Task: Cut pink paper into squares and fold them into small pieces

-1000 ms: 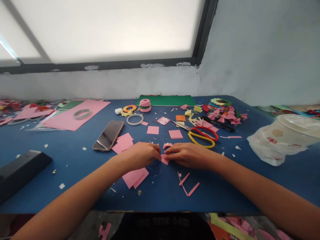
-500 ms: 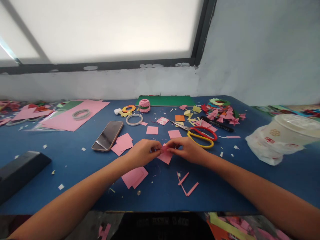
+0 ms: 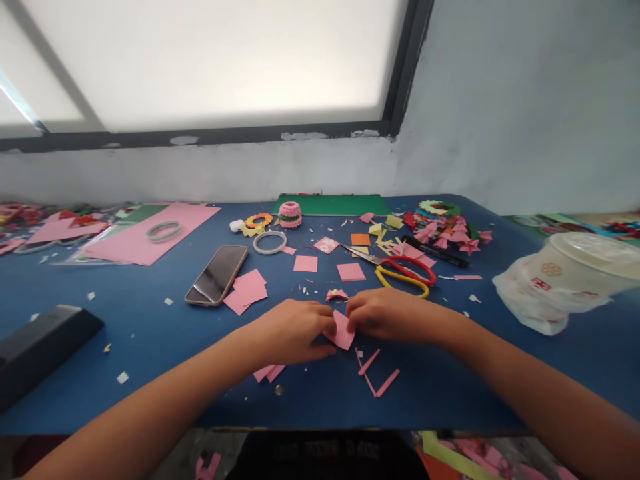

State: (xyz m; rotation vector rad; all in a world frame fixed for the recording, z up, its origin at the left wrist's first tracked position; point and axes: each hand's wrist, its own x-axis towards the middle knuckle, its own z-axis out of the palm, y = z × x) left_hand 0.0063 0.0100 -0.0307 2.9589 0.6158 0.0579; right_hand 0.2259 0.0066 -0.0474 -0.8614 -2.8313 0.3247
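Observation:
A small pink paper square [image 3: 343, 331] lies tilted on the blue table between my hands. My left hand [image 3: 295, 330] has its fingertips closed on the left edge of the square, thumb low and near the tabletop. At the opposite edge, the curled fingers of my right hand [image 3: 387, 317] grip the paper; their tips are partly hidden. Just beyond sits a small folded pink paper piece [image 3: 337, 295] with a pale edge, apart from both hands. Another pink square [image 3: 351, 272] lies behind it, and thin pink paper strips [image 3: 369, 362] are in front of my right hand.
Scissors [image 3: 405, 273] with red and yellow handles lie behind my right hand. A phone [image 3: 217, 275] and a tape roll [image 3: 269, 243] are at the left. On the right stands a bagged cup [image 3: 555, 280]; a black device [image 3: 47, 347] occupies the left edge.
Both hands have come nearer to me, now on a flat pink square. The small folded piece shows beyond them, free of my fingers. My left forearm now covers most of the near pink squares.

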